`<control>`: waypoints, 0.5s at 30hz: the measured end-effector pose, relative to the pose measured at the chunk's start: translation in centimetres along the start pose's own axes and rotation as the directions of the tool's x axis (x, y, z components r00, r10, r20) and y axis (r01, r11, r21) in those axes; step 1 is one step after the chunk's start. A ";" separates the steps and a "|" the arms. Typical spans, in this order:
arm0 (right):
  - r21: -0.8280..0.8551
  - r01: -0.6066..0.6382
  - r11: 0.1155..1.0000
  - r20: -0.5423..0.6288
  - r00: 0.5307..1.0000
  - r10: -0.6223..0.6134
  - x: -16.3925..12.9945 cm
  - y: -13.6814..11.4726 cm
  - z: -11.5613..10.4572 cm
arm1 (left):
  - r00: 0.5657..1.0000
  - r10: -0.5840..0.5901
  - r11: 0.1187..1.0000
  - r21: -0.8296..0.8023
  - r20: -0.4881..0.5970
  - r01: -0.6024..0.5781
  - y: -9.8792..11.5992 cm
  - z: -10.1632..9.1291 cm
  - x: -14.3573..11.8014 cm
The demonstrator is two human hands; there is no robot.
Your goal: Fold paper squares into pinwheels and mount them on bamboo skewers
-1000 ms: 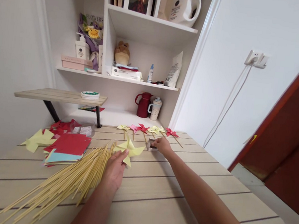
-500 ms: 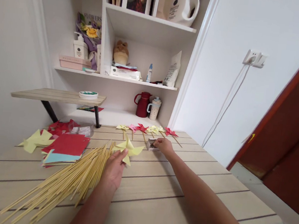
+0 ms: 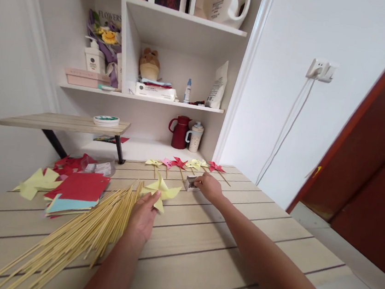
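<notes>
**Hands on a paper pinwheel and a small box**

The left hand (image 3: 142, 215) pinches a yellow pinwheel (image 3: 161, 190) against the counter (image 3: 201, 252), beside the bamboo sticks (image 3: 78, 233). The right hand (image 3: 210, 187) closes its fingers on a small box (image 3: 191, 183) near finished pinwheels (image 3: 183, 164).

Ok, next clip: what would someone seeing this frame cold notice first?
Probably the big fan of bamboo sticks spread over the near left of the wooden table, with the left hand beside it pinching a yellow paper pinwheel. Next, the right hand reaching to a small box, just before a row of finished pinwheels along the table's far edge.
</notes>
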State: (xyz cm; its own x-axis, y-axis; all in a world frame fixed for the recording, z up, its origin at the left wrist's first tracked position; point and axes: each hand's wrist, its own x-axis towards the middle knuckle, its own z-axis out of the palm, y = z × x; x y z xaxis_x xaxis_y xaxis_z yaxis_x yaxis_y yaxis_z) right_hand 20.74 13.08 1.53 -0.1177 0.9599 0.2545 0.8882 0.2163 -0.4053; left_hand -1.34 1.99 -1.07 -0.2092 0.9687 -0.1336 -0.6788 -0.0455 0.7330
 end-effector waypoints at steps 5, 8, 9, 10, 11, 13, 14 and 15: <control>-0.125 -0.043 0.991 0.099 0.994 0.056 1.0 -1.2 0.1 | 1.000 0.006 1.000 0.009 0.005 -0.006 0.0 -0.1 -0.1; -0.149 -0.067 0.987 0.163 0.982 0.091 1.6 -1.7 0.3 | 1.000 0.005 1.000 0.009 0.009 -0.005 0.0 0.0 -0.2; -0.148 -0.076 0.986 0.182 0.978 0.103 1.7 -1.8 0.4 | 1.000 0.005 1.000 0.008 0.008 -0.005 0.0 0.0 -0.2; -0.142 -0.087 0.986 0.198 0.974 0.114 1.8 -1.9 0.6 | 1.000 0.006 1.000 0.006 0.007 -0.006 0.0 0.0 -0.2; -0.131 -0.096 0.987 0.211 0.970 0.122 1.9 -1.9 0.7 | 1.000 0.007 1.000 0.004 0.005 -0.007 0.0 -0.1 -0.3; -0.092 -0.112 0.989 0.231 0.964 0.131 2.0 -1.8 0.9 | 1.000 0.007 1.000 0.003 0.011 -0.007 0.0 -0.1 -0.3; -0.065 -0.119 0.991 0.237 0.963 0.132 2.0 -1.7 1.0 | 1.000 0.007 1.000 0.005 0.017 -0.007 0.0 -0.2 -0.3; -0.034 -0.128 0.991 0.240 0.962 0.132 2.0 -1.5 1.0 | 1.000 0.006 1.000 0.008 0.023 -0.006 0.0 -0.2 -0.3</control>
State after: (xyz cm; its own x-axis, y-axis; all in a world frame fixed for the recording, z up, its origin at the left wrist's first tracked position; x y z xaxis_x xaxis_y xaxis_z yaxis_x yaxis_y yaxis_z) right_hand 18.70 14.89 1.76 -0.1023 0.9946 -0.0193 0.9105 0.0859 -0.4044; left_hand -1.41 1.63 -1.15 -0.1970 0.9737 -0.1141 -0.6721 -0.0495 0.7388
